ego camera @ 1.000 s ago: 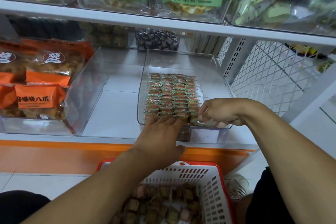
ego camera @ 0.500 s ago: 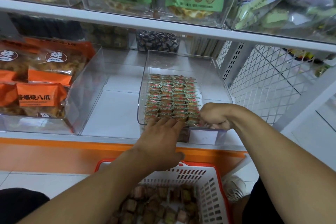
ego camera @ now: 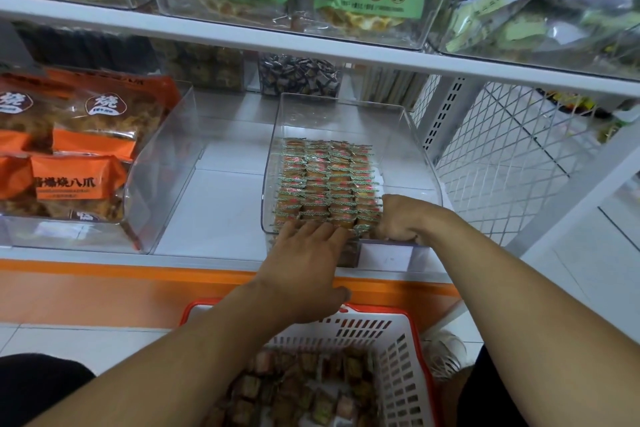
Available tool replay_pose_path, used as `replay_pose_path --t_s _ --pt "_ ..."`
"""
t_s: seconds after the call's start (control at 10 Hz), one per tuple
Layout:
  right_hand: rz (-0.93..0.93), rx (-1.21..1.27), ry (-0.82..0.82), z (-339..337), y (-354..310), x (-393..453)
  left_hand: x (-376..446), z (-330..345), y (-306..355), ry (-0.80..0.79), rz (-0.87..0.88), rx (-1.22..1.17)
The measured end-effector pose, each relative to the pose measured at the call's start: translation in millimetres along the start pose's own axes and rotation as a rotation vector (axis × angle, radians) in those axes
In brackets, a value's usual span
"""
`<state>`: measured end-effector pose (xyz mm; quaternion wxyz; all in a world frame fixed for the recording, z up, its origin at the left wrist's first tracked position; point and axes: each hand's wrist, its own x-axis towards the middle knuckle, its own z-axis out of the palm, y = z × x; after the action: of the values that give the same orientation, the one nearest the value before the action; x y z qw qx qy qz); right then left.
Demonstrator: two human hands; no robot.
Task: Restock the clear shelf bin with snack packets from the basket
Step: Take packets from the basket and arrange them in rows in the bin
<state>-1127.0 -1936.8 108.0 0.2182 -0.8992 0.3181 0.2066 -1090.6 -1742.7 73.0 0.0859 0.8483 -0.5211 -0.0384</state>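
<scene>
Your left hand point(ego camera: 304, 263) lies flat, fingers extended and together, with the fingertips resting on the near row of small red-and-green wrapped snack packets point(ego camera: 327, 180) at the near edge of the clear rectangular plastic shelf bin point(ego camera: 408, 135). It grips nothing. Your right hand point(ego camera: 398, 218) is inside the bin at its near right corner, fingers curled downward against the right end of the near packet rows; whether it holds a packet cannot be determined, because the fingers hide their contents.

The packets stand in tight, even rows filling the near left part of the bin. The far part and the right strip of the bin show bare floor. The bin sits on the white shelf point(ego camera: 221, 215), near its orange front edge.

The red-rimmed white plastic basket point(ego camera: 398, 354) is below the shelf, nearest you, and contains loose packets. A second clear bin with orange snack bags point(ego camera: 79, 177) stands to the left, well apart.
</scene>
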Motion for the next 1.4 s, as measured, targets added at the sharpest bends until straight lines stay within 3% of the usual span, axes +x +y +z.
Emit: replay_pose_path --t_s 0.3,0.6,0.7,0.8,0.9,1.0,1.1,1.2,1.3,1.4 --pt "0.052 0.202 -0.086 -12.8 5.8 -12.8 -0.6 0.3 0.1 -0.003 -0.001 -0.014" --pt "0.016 0.093 -0.001 -5.2 -3.4 -21.6 0.2 -2.3 -1.5 -0.04 0.01 -0.005" --pt "-0.051 -0.084 0.078 -6.8 -4.9 -28.3 -5.1 -10.0 -0.6 -0.008 0.028 -0.067" --pt "-0.157 -0.162 0.418 -6.5 -7.7 -47.7 -17.5 -20.4 5.9 0.266 0.033 -0.093" --pt "-0.427 0.092 0.692 4.9 -14.7 -79.8 -38.1 -12.2 -0.2 0.401 0.044 -0.204" --pt "-0.586 0.015 0.402 56.1 -11.1 -87.5 -66.4 24.9 -12.9 0.029 -0.058 -0.365" --pt "-0.509 -0.325 -0.019 141.1 12.9 -71.6 -97.2 77.1 -22.7 -0.381 -0.168 -0.312" --pt "-0.36 -0.417 -0.252 223.0 54.0 -51.1 -125.3 125.9 -25.1 -0.65 -0.314 -0.277" --pt "-0.187 -0.322 -0.242 272.7 86.5 -28.8 -147.7 187.5 -40.2 -0.735 -0.444 -0.272" --pt "-0.113 -0.333 -0.282 330.1 128.5 -11.2 -158.9 228.5 -46.0 -0.783 -0.455 -0.323"
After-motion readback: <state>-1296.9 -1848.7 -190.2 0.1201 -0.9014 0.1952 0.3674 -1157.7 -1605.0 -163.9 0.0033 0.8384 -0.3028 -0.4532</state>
